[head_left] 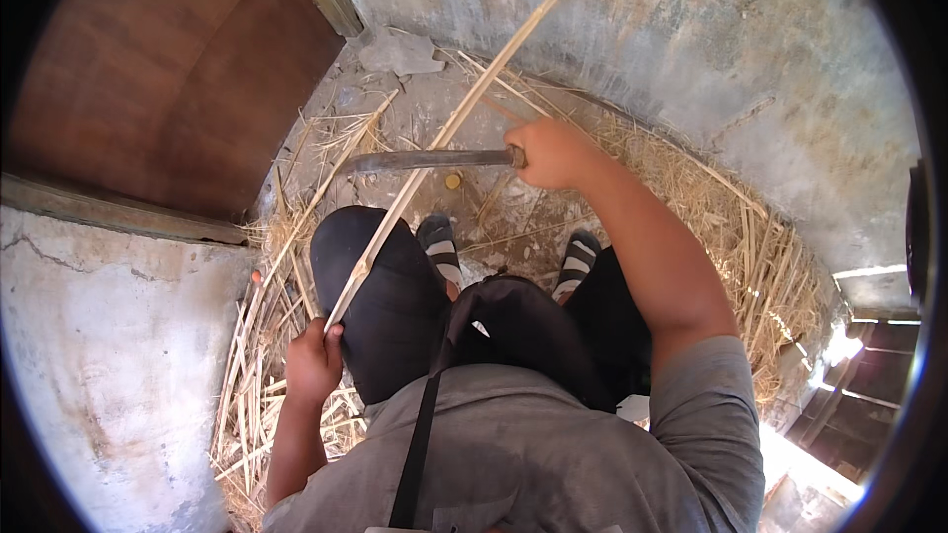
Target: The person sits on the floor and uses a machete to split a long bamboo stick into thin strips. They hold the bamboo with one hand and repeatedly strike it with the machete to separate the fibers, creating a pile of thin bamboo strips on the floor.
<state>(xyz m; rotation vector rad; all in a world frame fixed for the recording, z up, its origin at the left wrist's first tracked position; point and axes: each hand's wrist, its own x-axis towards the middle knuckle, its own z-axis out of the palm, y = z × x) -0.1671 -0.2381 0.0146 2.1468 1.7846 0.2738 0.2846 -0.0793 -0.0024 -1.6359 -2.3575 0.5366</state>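
Note:
My left hand (314, 363) is closed round the near end of a long pale bamboo strip (449, 128). The strip slants up and away to the right, passing over my left knee toward the far wall. My right hand (549, 152) grips the handle of a machete (434, 159), its dark blade pointing left. The blade crosses the strip about midway along; whether its edge touches or bites into the bamboo I cannot tell. Most of the handle is hidden inside my right fist.
Split strips and shavings (272, 405) lie heaped at my left, with a larger pile (731, 237) along the wall at right. A small yellow round thing (453, 181) sits on the floor before my feet. Stained walls (632, 30) and a brown panel (168, 79) enclose the corner.

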